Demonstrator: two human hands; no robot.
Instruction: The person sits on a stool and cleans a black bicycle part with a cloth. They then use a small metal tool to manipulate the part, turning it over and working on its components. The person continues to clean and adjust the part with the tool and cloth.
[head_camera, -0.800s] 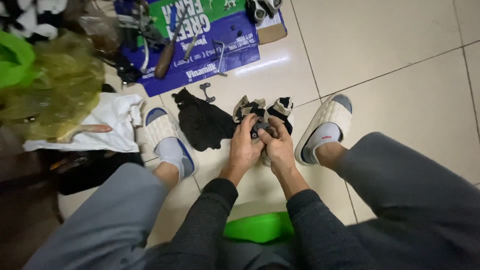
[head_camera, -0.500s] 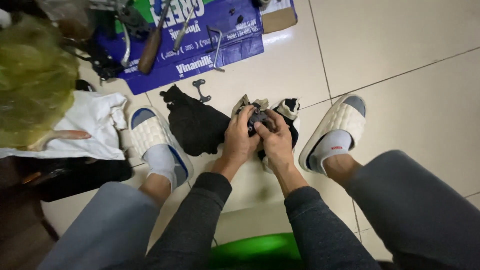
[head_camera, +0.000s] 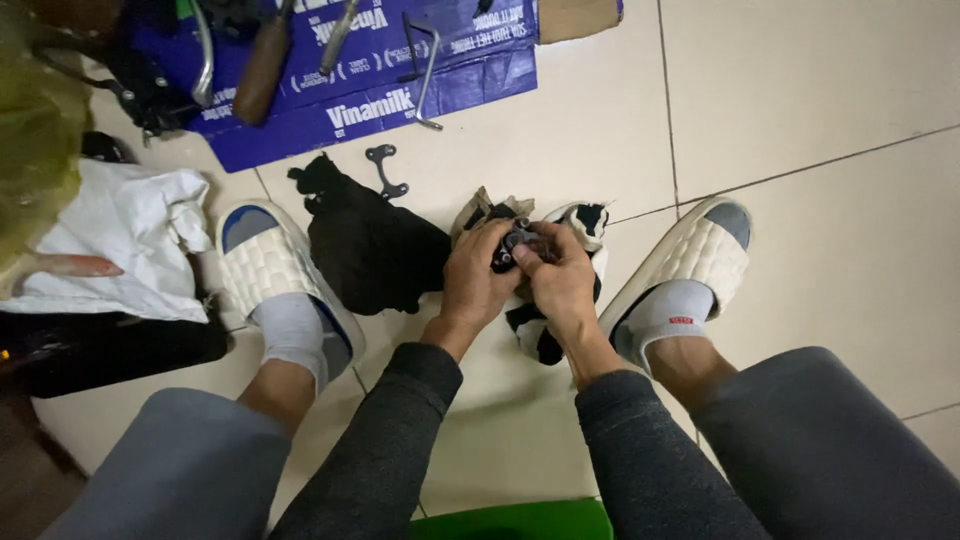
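Clamped together on a small dark metal part (head_camera: 520, 243): left hand (head_camera: 478, 275) cupping from nine o'clock, right hand (head_camera: 562, 280) pinching from three, over a black-and-white rag (head_camera: 575, 225) on the tiled floor (head_camera: 800, 110), between the two feet.

Left to right: white cloth (head_camera: 130, 240) at far nine o'clock; left slipper (head_camera: 265, 265); black rag (head_camera: 370, 245) just beside the left hand; small flat bracket (head_camera: 384, 170) at eleven; right slipper (head_camera: 690, 255) at three. Blue cardboard (head_camera: 440, 75) with tools at twelve.

Best done, judging by this: firm grip, thumbs close, part low over the rag, loose bits thus caught.
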